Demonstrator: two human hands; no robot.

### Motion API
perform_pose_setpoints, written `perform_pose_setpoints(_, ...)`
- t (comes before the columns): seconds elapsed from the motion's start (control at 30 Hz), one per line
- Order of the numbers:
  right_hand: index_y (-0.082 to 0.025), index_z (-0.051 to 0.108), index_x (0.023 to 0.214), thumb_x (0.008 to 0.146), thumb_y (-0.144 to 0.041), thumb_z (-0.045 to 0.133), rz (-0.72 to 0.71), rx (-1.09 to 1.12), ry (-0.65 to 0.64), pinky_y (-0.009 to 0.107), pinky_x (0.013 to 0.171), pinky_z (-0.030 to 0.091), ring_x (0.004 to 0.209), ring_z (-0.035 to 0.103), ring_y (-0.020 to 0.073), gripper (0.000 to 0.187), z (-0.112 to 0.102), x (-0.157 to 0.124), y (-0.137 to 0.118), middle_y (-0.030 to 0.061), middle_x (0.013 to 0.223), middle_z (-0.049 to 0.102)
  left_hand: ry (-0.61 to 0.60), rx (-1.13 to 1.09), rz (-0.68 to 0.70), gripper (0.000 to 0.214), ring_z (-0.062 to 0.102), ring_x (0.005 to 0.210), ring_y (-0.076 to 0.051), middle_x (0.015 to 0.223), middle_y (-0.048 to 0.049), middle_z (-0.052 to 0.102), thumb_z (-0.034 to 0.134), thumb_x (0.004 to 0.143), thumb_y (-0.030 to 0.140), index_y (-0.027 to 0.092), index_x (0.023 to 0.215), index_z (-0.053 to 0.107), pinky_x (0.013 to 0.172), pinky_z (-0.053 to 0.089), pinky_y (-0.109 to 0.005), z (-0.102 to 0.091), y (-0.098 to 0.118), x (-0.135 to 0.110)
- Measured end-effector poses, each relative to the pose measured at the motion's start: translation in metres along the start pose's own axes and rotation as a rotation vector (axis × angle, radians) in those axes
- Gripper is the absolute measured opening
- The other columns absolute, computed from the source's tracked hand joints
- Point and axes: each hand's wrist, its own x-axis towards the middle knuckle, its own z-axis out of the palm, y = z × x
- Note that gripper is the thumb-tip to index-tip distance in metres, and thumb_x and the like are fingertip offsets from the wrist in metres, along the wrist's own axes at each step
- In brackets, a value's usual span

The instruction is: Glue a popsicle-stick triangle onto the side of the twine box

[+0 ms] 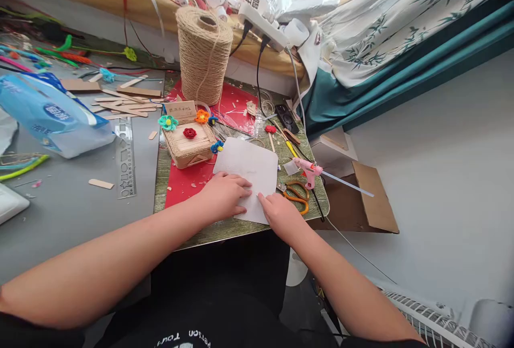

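A white sheet of paper (252,160) lies near the front edge of the small wood-grain table. Spread flat on its left part is my left hand (227,194), fingers apart, with nothing in it. My right hand (281,214) rests on the paper's lower right, fingers curled in. A tiny white bit shows at its fingertip, too small to name. Behind the paper, to the left, stands a twine-wrapped box (188,144) with a red rose (190,133) and yarn flowers on it. Orange-handled scissors (296,194) and a pink glue gun (309,171) lie right of my right hand.
A big twine spool (204,56) stands at the back on a red sheet (241,104). A power strip (263,27) with cords sits behind. Left, on a grey table (76,219), are wooden sticks (128,103), a stencil ruler (126,160) and a blue wipes pack (56,115).
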Motion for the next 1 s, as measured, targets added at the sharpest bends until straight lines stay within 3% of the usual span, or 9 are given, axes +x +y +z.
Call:
perform_pose_setpoints(0.13,-0.005,0.059,0.136,0.097,-0.004,0.051,-0.021,0.024,-0.013,0.036,0.072,0.050,0.083,0.058,0.0245,0.040,-0.001,-0.028,-0.002,0.0122,0.091,0.069,-0.004,0.002,0.010,0.040,0.057,0.134,-0.029,0.147,-0.0001,0.064,0.075,0.085,0.044,0.034,0.123,0.074,0.105,0.036,-0.046,-0.001,0.000,0.000)
perform_pose_setpoints(0.3,-0.005,0.062,0.135,0.103,-0.012,0.047,0.105,0.016,0.115,0.036,0.074,0.050,0.084,0.059,0.0258,0.037,-0.009,0.004,0.012,0.0134,0.087,0.069,0.009,0.004,0.026,0.037,0.057,0.134,-0.028,0.147,-0.0007,0.065,0.072,0.087,0.044,0.034,0.123,0.074,0.104,0.036,-0.046,0.000,0.000,0.000)
perform_pose_setpoints(0.47,-0.004,0.060,0.138,0.095,-0.005,0.051,0.077,0.060,-0.003,0.038,0.074,0.053,0.088,0.061,0.0280,0.044,-0.004,0.000,-0.002,0.0175,0.096,0.071,0.014,-0.014,0.020,0.037,0.058,0.132,-0.029,0.145,-0.0004,0.066,0.074,0.085,0.045,0.035,0.121,0.075,0.103,0.035,-0.046,0.002,-0.003,0.002)
perform_pose_setpoints(0.53,-0.008,0.063,0.134,0.096,-0.006,0.051,0.068,0.162,-0.017,0.039,0.078,0.055,0.090,0.064,0.0272,0.040,-0.008,-0.018,-0.006,0.0159,0.097,0.072,0.016,-0.025,0.019,0.038,0.058,0.132,-0.029,0.144,-0.0004,0.067,0.075,0.084,0.044,0.035,0.120,0.075,0.103,0.035,-0.046,0.002,-0.003,0.002)
perform_pose_setpoints(0.63,-0.017,0.070,0.126,0.103,-0.019,0.047,0.287,0.528,0.043,0.037,0.082,0.056,0.091,0.068,0.0238,0.032,-0.018,-0.028,-0.001,0.0108,0.097,0.075,0.033,-0.025,0.017,0.037,0.058,0.131,-0.029,0.143,-0.0008,0.067,0.076,0.082,0.042,0.034,0.119,0.076,0.103,0.035,-0.046,0.002,-0.002,0.000)
perform_pose_setpoints(0.73,-0.018,0.070,0.123,0.106,-0.034,0.043,0.526,0.930,0.065,0.032,0.072,0.054,0.075,0.066,0.0194,0.036,-0.020,-0.011,0.008,0.0030,0.079,0.070,0.046,-0.009,0.026,0.038,0.058,0.133,-0.028,0.145,-0.0010,0.066,0.075,0.084,0.042,0.034,0.121,0.075,0.103,0.035,-0.045,0.002,0.000,-0.003)
perform_pose_setpoints(0.8,-0.017,0.068,0.125,0.103,-0.036,0.046,0.574,1.085,0.073,0.029,0.066,0.051,0.066,0.061,0.0169,0.036,-0.016,0.005,0.010,-0.0022,0.068,0.063,0.044,-0.001,0.035,0.039,0.057,0.134,-0.027,0.147,-0.0012,0.065,0.074,0.085,0.042,0.034,0.123,0.074,0.103,0.035,-0.045,0.002,0.000,-0.004)
perform_pose_setpoints(0.9,-0.018,0.066,0.127,0.100,-0.033,0.052,0.579,1.119,0.069,0.026,0.060,0.047,0.059,0.057,0.0149,0.034,-0.011,0.021,0.008,-0.0047,0.064,0.061,0.048,0.004,0.037,0.038,0.056,0.135,-0.027,0.147,-0.0018,0.064,0.073,0.086,0.041,0.033,0.124,0.073,0.103,0.035,-0.045,0.004,0.000,-0.006)
perform_pose_setpoints(1.0,-0.021,0.073,0.115,0.100,-0.031,0.055,0.517,0.956,0.086,0.029,0.067,0.051,0.069,0.066,0.0169,0.026,-0.010,0.023,0.007,0.0019,0.082,0.075,0.057,0.003,0.040,0.038,0.057,0.135,-0.028,0.147,-0.0024,0.064,0.073,0.086,0.042,0.032,0.123,0.073,0.104,0.035,-0.046,0.006,-0.001,-0.006)
